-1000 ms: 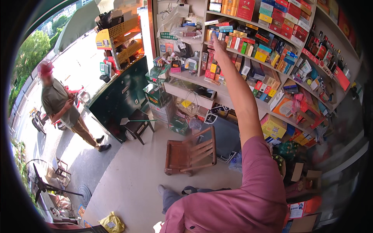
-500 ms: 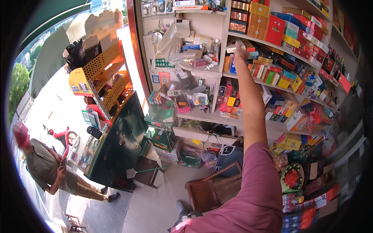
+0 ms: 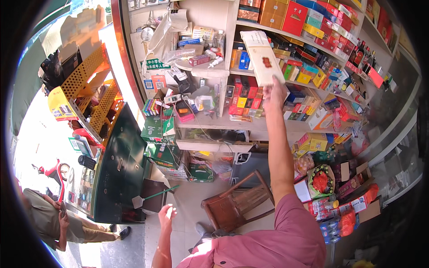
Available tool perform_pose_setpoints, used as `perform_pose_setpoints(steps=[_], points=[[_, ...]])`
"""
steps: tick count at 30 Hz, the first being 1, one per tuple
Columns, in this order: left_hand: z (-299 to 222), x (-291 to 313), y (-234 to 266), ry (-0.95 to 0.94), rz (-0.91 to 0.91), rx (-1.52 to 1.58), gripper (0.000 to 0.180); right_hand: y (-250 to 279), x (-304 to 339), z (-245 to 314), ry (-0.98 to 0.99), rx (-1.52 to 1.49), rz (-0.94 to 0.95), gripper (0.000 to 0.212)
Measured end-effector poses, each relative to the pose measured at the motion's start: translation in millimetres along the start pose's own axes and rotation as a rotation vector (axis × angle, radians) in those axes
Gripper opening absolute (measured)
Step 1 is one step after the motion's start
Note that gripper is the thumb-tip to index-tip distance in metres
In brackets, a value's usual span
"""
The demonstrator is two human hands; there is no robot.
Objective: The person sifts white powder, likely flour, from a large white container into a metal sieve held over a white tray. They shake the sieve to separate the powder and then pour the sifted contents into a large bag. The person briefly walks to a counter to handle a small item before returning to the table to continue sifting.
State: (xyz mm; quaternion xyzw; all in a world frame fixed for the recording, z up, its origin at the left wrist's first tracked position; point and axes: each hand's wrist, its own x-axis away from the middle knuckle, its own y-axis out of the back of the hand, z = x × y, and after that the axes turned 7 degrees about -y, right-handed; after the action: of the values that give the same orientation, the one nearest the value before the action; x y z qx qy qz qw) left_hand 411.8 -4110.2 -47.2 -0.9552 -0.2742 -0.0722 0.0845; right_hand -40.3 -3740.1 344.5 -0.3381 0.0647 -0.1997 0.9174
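Observation:
My right hand (image 3: 275, 94) is stretched out toward the shelves and grips the near end of a long cream-white carton (image 3: 263, 58) with a reddish-brown emblem. The carton tilts away from me, in front of shelf rows of small coloured boxes (image 3: 308, 73). Low down, left of the wooden chair, my left hand (image 3: 166, 214) is raised with its fingers curled in. Sunlight washes out its fingertips, and what they hold, if anything, cannot be made out.
A wooden chair (image 3: 237, 203) stands in front of me, close to my legs. Left are a dark green counter (image 3: 118, 165) and an orange rack (image 3: 85, 89). A person (image 3: 42, 214) stands beyond the counter. Drink bottles and cartons (image 3: 326, 207) crowd the floor at right.
My right hand has drawn back and down from the shelf, bringing the cream-white carton out. My left hand has come into view. The whole view has shifted right.

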Motion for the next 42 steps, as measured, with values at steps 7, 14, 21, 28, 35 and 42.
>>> perform_pose_setpoints(steps=[7,14,21,28,35,42], points=[[-175,-33,-221,-0.446,0.421,-0.037,0.036,163,117,-76,-0.298,-0.231,0.384,0.036],[-187,-7,-281,-0.348,0.338,0.376,0.044,272,231,-148,-0.727,-0.103,0.754,0.062],[-144,82,-208,-0.486,0.207,0.101,0.033,293,200,-113,-0.194,0.753,0.776,0.025],[-105,143,-161,-0.346,0.063,0.168,0.045,113,276,-11,0.613,0.661,1.605,0.008],[-96,188,-116,-0.34,0.011,0.14,0.041,83,330,-45,0.613,0.557,2.007,0.012],[-95,216,-55,-0.332,-0.081,0.056,0.039,63,382,-85,0.601,0.551,2.2,0.018]])
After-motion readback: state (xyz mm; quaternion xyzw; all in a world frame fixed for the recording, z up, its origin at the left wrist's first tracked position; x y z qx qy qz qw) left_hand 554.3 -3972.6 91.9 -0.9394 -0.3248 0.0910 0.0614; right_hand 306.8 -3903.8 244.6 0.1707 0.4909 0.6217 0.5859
